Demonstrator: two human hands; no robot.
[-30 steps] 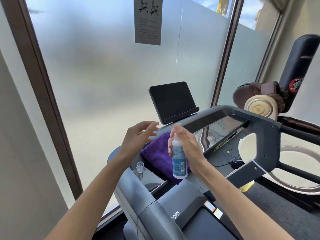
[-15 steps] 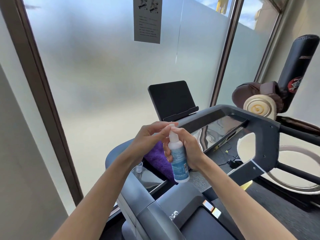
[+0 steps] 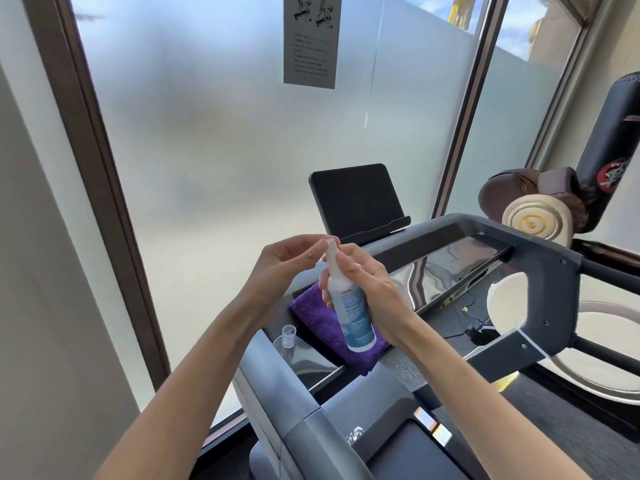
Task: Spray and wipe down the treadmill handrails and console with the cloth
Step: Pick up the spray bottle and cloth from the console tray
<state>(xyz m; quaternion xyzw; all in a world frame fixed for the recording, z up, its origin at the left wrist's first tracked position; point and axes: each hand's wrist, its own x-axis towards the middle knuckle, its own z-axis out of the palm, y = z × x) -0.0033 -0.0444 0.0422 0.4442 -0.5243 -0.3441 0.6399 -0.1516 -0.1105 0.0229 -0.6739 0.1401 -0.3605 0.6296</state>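
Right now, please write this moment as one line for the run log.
right hand: holds spray bottle upright | left hand: fingertips at nozzle | purple cloth: lying on console | wiping: not started

Right hand [image 3: 370,292] grips spray bottle [image 3: 349,306] around its upper body, bottle tilted, held above the purple cloth [image 3: 311,317]. Left hand [image 3: 284,268] pinches the white nozzle top [image 3: 330,247] with its fingertips. Cloth lies folded on the treadmill console [image 3: 450,268]. 1 clear cap [image 3: 289,336] stands upright just left of it. Black tablet holder [image 3: 356,199] rises behind. Left handrail [image 3: 277,393] runs toward camera. Frosted window [image 3: 225,150] behind, paper notice [image 3: 311,39] stuck on it.
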